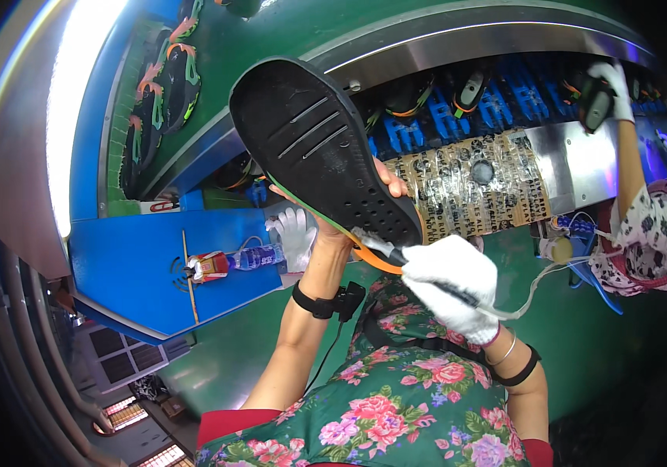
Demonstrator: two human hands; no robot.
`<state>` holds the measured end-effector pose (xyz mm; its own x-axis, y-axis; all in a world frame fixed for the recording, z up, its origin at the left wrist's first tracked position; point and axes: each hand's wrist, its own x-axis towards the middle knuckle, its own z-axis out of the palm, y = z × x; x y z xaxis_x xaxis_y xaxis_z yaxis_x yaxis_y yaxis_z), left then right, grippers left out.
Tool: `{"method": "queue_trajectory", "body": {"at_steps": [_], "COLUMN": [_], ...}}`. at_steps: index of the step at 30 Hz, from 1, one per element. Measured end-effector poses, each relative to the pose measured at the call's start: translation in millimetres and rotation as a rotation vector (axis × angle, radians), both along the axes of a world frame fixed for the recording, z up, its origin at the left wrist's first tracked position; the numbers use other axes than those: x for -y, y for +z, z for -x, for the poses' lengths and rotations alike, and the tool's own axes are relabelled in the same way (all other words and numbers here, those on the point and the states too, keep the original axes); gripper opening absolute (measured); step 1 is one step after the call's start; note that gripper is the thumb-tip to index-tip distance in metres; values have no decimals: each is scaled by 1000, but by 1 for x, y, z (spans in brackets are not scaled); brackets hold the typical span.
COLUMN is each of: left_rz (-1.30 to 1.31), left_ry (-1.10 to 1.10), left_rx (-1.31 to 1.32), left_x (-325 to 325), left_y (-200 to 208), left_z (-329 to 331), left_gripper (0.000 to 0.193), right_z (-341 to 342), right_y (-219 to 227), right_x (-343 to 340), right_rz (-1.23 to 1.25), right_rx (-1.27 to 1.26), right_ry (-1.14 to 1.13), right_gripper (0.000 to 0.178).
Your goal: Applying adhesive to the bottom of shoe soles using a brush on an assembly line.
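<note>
My bare left hand (332, 233) holds up a shoe (306, 128) by its sides. The shoe's flat black underside faces me, with slots toward the wide end and small round holes toward the narrow end. Orange and green trim shows along its edge. My right hand (451, 282), in a white knitted glove, is closed round a thin dark-handled brush (386, 247). The pale brush tip lies at the shoe's edge by the narrow end. A clear tube (516, 314) runs rightward from the handle's back end.
A cardboard-covered ledge (458, 194) lies beyond my hands, before blue holders (497, 109) bearing shoes. At right, a co-worker's gloved hand (613, 82) grips a shoe (596, 109). At left, a blue table (127, 265) carries a bottle (255, 257), a glove (296, 237) and a stick.
</note>
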<state>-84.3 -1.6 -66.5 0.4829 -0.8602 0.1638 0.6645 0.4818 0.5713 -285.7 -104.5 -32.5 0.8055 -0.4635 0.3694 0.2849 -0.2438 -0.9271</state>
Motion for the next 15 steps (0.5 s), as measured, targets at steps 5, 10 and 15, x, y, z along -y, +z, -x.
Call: {"method": "queue_trajectory", "body": {"at_steps": [5, 10, 15], "left_rz": [-10, -17, -12], "left_ry": [10, 13, 35], "left_rx": [113, 126, 174], "left_x": [-1, 1, 2], "left_y": [2, 5, 9], "left_z": [-8, -10, -13], "left_gripper": [49, 48, 47], "right_z": [0, 2, 4], "right_y": [-3, -1, 6], "right_x": [-3, -2, 2], "right_rz": [-147, -105, 101], "right_rx": [-51, -50, -56], "right_ry": [-49, 12, 17], "right_gripper": [20, 20, 18]}}
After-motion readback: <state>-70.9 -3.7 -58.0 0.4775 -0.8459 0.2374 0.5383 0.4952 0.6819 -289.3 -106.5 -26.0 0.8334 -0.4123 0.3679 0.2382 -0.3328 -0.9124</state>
